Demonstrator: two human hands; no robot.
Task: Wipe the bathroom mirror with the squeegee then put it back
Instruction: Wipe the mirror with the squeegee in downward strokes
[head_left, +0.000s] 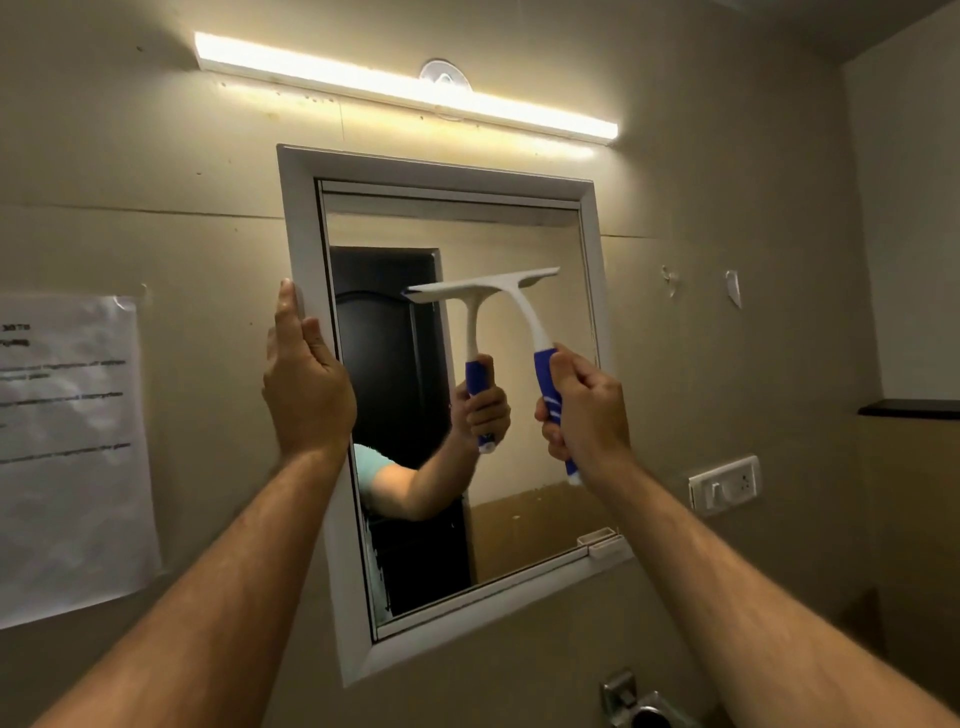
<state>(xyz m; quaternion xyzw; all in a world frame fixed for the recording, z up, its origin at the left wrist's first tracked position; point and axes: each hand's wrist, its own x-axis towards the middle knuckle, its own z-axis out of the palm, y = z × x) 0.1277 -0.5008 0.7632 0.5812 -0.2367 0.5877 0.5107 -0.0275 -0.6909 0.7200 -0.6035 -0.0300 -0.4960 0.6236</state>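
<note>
The wall (701, 322) carries everything, and the mirror (519, 244) set into it is the landmark. Above the mirror runs 1 lit light bar (405, 85); left of the mirror hangs a taped paper notice (67, 452); right of and below it sits a switch plate (724, 484). The mirror's white frame (306, 218) is braced on its left edge by the left hand (306, 384), fingers wrapped loosely over the frame. The right hand (584, 415), in front of the mirror's lower right part, is clenched around the blue grip of the squeegee (511, 299). The squeegee's white blade lies across the upper middle of the mirror, seemingly touching the glass, though contact is hard to confirm where blade and reflection meet.

To wipe well, I judge the blade should stay flat and level against the mirror, pulled straight down under even pressure, each pass overlapping the last, while the left hand steadies the frame. The lower left of the mirror looks streaked and likely needs attention.
</note>
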